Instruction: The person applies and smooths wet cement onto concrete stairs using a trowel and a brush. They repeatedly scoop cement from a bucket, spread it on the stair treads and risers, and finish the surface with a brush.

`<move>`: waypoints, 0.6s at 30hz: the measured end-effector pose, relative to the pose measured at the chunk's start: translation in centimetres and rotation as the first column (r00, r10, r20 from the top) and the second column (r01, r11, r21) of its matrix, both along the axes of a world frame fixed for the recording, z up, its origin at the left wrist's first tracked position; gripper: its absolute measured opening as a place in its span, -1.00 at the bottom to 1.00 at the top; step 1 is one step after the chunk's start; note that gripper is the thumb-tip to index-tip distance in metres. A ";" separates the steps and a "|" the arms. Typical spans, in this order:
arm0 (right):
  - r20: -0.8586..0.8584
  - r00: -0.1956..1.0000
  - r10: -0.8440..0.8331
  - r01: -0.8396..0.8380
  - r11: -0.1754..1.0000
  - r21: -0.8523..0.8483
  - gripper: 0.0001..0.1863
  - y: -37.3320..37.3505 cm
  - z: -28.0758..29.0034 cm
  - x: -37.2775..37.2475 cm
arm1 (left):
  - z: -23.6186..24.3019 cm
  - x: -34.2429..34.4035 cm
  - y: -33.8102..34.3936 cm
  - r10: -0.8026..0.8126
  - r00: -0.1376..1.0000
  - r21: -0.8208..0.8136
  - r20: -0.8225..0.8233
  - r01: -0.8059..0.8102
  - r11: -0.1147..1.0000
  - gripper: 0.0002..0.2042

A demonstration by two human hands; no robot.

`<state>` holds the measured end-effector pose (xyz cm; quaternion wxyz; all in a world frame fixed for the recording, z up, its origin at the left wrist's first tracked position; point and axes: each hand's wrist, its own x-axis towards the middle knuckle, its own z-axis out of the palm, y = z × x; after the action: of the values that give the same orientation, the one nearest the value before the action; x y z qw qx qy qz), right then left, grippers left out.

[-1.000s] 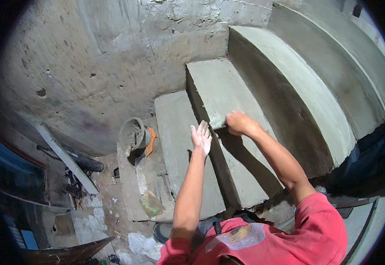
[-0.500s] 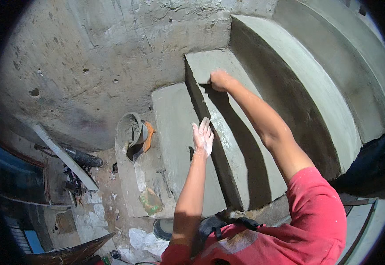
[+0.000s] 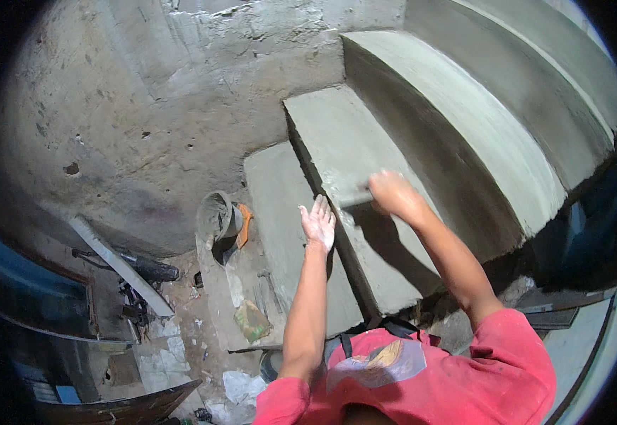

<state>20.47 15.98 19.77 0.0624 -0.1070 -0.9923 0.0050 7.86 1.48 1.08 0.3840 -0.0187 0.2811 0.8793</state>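
Note:
My right hand [image 3: 392,193] is closed around a trowel [image 3: 356,196], its thin flat blade partly hidden by the fingers and blurred. The blade lies low over the grey tread of a cement step [image 3: 344,134], close to its front edge; a wet, shiny patch shows there. My left hand [image 3: 318,223] is open, fingers stretched and palm whitened with cement. It hovers by the front edge of that same step, above the lower step [image 3: 273,177]; whether it touches the edge I cannot tell.
Curved higher steps [image 3: 464,106] rise to the right. A rough wall [image 3: 167,106] bounds the far side. Left of the lower step stand a bucket [image 3: 218,216] and an orange object [image 3: 244,225]. A plank [image 3: 121,265] leans further left, and a stained block-like thing [image 3: 252,320] lies nearer.
My right hand has come back toward me along the step with the trowel. My left hand stays open by the edge, and the whole view has shifted slightly.

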 end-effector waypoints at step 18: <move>-0.097 0.967 -0.234 -0.019 0.314 -0.949 -0.63 -3.7 0.9 24.5 | 0.8 12.4 -8.0 0.080 0.997 -0.101 -0.020 -0.082 0.992 -0.13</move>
<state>45.01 12.27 20.63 0.0962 -0.1881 -0.7801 0.5890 20.28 -6.50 1.87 0.3444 -0.0428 0.3275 0.8788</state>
